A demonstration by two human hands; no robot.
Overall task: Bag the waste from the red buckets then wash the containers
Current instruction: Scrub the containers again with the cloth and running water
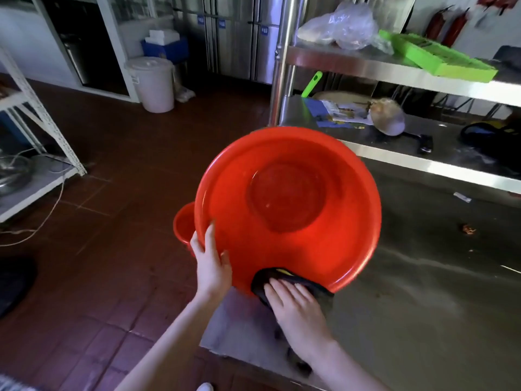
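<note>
Left hand [210, 261] first: it's clamped on the rim of the big red basin [352, 221], low and left of centre frame, thumb inside the bowl and the rest wrapped over the edge, holding the basin tipped up toward the camera. Right hand [296, 309], lower centre, lies flat with fingers fairly straight, pressing a dark cloth [260, 283] with a flash of yellow against the basin's near rim. That's a push, not a pinch.

The basin sits at the near left corner of the steel table [423, 277], partly hanging over the edge. Its inside shows no waste, just a wet-looking sheen at the bottom. Peeking out behind its left edge is a smaller red bucket [183, 224]; what's inside it can't be made out.

On progress, this reads as the washing stage: the emptying looks done for this basin and the wiping is on. Rinsing it and cleaning the smaller bucket likely remain. No filled waste bag can be identified for certain.

Further out, a small scrap [468, 230] lies on the table at right, a green tray [434, 56] sits on the upper-right shelf, and a white lidded bucket [153, 83] stands upper left.
</note>
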